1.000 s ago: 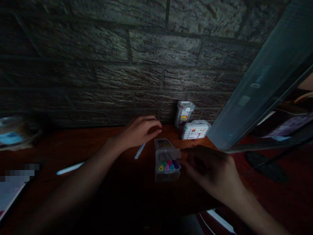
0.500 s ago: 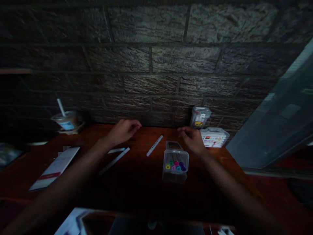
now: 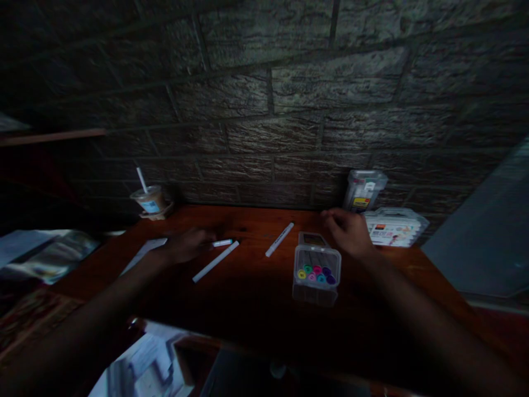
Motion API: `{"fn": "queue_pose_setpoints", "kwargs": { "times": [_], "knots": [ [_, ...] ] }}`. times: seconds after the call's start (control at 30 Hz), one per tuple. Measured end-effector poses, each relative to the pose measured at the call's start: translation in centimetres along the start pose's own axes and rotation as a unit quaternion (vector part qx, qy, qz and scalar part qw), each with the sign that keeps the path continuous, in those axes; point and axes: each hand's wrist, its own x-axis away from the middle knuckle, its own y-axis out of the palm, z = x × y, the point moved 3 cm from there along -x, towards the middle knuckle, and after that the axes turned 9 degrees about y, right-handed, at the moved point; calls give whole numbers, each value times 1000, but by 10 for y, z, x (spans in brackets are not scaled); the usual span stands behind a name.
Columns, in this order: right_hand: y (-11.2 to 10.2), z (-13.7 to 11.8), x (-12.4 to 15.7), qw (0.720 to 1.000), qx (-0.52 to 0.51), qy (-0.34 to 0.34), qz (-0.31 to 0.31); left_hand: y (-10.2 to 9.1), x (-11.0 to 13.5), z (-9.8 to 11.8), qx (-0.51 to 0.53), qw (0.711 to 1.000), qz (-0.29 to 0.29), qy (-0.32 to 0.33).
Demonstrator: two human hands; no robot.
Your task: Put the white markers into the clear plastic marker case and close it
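Observation:
My left hand (image 3: 188, 245) is low over the left part of the wooden table, its fingers closed around the near-left end of a short marker with a light-blue end (image 3: 223, 242). A longer white marker (image 3: 216, 261) lies slantwise just in front of it. My right hand (image 3: 349, 230) hovers behind and right of an open clear plastic case (image 3: 317, 249), fingers curled together, with nothing visible in them. The case holds several markers (image 3: 317, 273) with coloured round ends facing me. Between the hands lies another white marker with dark lettering (image 3: 280, 239).
Against the brick wall stand an upright clear case (image 3: 364, 190) and a clear handled box (image 3: 394, 227). A lidded drink cup with a straw (image 3: 151, 203) sits back left. A white sheet or pad (image 3: 142, 255) lies partly behind my left forearm. Papers (image 3: 144, 358) are below the table's front edge.
My left hand has come down and towards me onto the light-blue-ended marker. My right hand stays near the clear cases, still curled. The view has turned left, shifting the scene rightward.

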Motion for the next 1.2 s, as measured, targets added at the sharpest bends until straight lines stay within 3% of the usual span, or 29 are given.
{"fn": "queue_pose_setpoints", "kwargs": {
  "times": [0.13, 0.23, 0.33, 0.47, 0.57, 0.67, 0.73, 0.87, 0.97, 1.07, 1.2],
  "knots": [
    [0, -1, 1, 1000, -13, 6, -1, 7, -2, 0, -8, 1000, 11, -8],
    [0, -3, 1, 999, -38, 15, -1, -3, -15, 17, 9, 998, 67, 12],
    [-1, -7, 0, 997, -74, 30, -1, -21, -40, 55, 56, 984, 154, 77],
    [-7, -19, -1, 988, -144, 61, -18, -35, -84, 125, 116, 955, 215, 167],
    [-12, -34, 0, 973, -213, 74, -52, -35, -112, 174, 156, 926, 242, 243],
    [-17, -46, 4, 948, -300, 79, -78, -26, -125, 201, 184, 903, 258, 291],
    [-20, -50, 8, 943, -316, 76, -76, -17, -124, 203, 193, 897, 269, 293],
    [-26, -46, 13, 931, -347, 98, -62, 6, -112, 183, 258, 895, 274, 239],
    [-21, -35, 13, 896, -408, 153, -83, 16, -101, 174, 339, 863, 318, 197],
    [-7, -24, 13, 858, -446, 227, -117, 18, -93, 180, 395, 827, 354, 185],
    [9, -14, 17, 847, -436, 272, -134, 18, -89, 194, 451, 800, 340, 202]
  ]
}}
